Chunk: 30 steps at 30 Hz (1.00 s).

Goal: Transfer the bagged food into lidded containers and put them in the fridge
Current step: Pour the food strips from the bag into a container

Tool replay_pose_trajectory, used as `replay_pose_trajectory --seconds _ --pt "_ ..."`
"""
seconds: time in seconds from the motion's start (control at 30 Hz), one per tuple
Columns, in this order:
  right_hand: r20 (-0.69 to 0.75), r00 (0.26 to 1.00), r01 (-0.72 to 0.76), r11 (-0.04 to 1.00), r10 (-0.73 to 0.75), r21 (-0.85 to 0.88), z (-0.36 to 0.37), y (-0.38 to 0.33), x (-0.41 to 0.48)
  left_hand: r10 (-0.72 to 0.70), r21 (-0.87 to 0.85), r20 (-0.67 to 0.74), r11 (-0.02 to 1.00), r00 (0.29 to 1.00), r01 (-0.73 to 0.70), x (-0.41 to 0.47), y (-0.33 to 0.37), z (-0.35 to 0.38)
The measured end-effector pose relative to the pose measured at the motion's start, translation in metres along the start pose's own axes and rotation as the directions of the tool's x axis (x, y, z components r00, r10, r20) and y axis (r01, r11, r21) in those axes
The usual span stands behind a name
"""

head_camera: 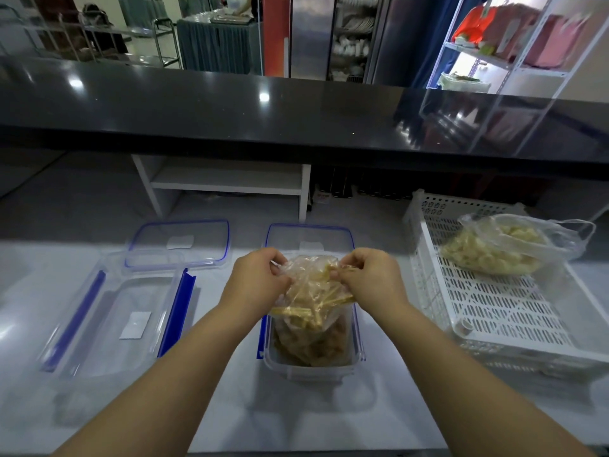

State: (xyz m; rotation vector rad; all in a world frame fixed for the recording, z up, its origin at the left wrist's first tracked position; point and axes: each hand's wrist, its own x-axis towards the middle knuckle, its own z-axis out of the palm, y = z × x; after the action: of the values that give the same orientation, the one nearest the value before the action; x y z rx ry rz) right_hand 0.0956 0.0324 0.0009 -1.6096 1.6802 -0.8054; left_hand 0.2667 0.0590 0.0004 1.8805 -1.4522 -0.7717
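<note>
Head view, single frame.

- Black counter (230,103): glossy, spans the whole 12 o'clock band.
- White worktop (230,410): fills the lower half. All task items sit on it.
- White perforated crate (494,308): at 3 o'clock of centre. I note a second bag (501,249) of pale chunks lying in its far end, with the knot loops trailing to 3 o'clock.
- White shelf unit (224,183): under the counter, at 12 o'clock of the containers.
- Empty container (108,311): clear, at 9 o'clock, with a blue latch flap open on each long side. Its lid (178,242) lies flat, touching its 1 o'clock corner.
- Middle container (309,372): clear, at 6 o'clock of centre, open. A second lid (309,235) lies flat just beyond it at 12 o'clock.
- Food bag (313,291): clear plastic holding yellow sticks above brownish pieces. Its lower part sits inside the middle container and its top is raised above the rim.
- Left hand (255,278): fingers curled, pinching the bag's top at its 9 o'clock edge.
- Right hand (370,275): fingers curled, pinching the bag's top at its 3 o'clock edge. The hands are apart, with the bag between them.
</note>
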Motion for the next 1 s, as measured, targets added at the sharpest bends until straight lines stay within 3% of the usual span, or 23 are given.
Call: replay_pose_trajectory --seconds 0.07,0.17,0.3,0.37,0.43,0.6,0.8,0.9,1.0 --pt "0.022 0.998 0.056 0.997 -0.055 -0.044 0.003 0.0 -0.002 -0.012 -0.069 0.003 0.998 1.0 0.013 0.0 0.0 0.004" --pt "0.212 0.973 0.109 0.992 -0.095 -0.055 0.0 0.001 -0.008 0.011 -0.139 0.054 0.99 0.998 -0.004 -0.005 -0.001 0.002" --pt "0.507 0.851 0.162 0.987 -0.14 0.001 -0.014 0.018 -0.015 0.058 -0.326 0.281 0.945 0.958 0.038 -0.014 -0.013 -0.009" --pt "0.526 0.839 0.163 0.987 -0.14 0.003 -0.017 0.027 -0.016 0.096 -0.364 0.426 0.929 0.899 0.073 -0.014 -0.022 -0.015" --pt "0.442 0.89 0.132 0.991 -0.112 -0.015 -0.015 0.029 -0.015 0.108 -0.329 0.477 0.942 0.872 0.063 -0.016 -0.024 -0.016" --pt "0.239 0.968 0.076 0.996 -0.083 0.039 -0.006 0.015 -0.004 0.101 -0.103 0.26 0.992 0.96 -0.076 -0.01 -0.012 -0.014" --pt "0.025 0.992 0.125 0.988 -0.123 -0.094 -0.002 -0.005 0.008 0.014 -0.02 0.036 1.0 0.999 -0.013 0.005 0.0 -0.011" --pt "0.103 0.994 0.04 0.997 -0.046 0.059 -0.004 -0.009 0.011 0.039 0.018 -0.016 0.999 0.999 -0.039 0.01 0.003 -0.009" --pt "0.32 0.947 -0.037 0.971 -0.041 0.235 -0.018 -0.01 0.009 0.013 -0.103 0.005 0.995 1.0 -0.013 0.01 0.003 -0.011"
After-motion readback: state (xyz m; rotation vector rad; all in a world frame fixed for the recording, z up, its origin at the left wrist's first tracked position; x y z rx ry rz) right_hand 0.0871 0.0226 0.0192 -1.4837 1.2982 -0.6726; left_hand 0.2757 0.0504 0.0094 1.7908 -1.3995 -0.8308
